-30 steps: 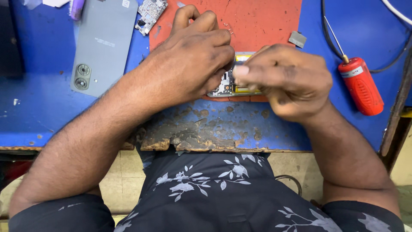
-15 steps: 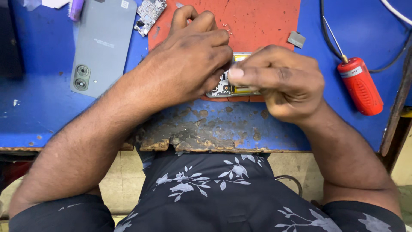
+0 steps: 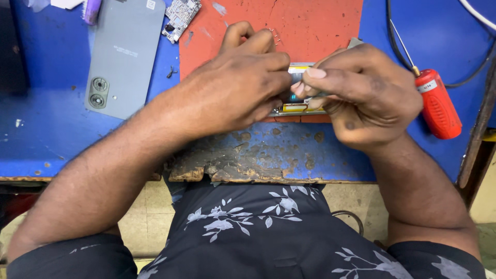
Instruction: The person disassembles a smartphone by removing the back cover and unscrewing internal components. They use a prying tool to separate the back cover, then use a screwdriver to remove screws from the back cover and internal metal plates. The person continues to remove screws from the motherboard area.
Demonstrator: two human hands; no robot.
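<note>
Crowding both hands [image 3: 237, 88] [image 3: 361, 93] over phone [image 3: 297, 108] near bench edge [image 3: 268, 175].

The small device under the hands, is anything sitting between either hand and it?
Nothing visible does. The left hand lies directly over the small device on the red mat, and the right hand pinches at it from the other side. The screwdriver lies off to the right, untouched.

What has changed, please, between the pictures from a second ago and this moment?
Very little: the right hand pinches slightly closer to the left hand over the small part on the red mat. The grey phone back and red screwdriver stayed put.
</note>
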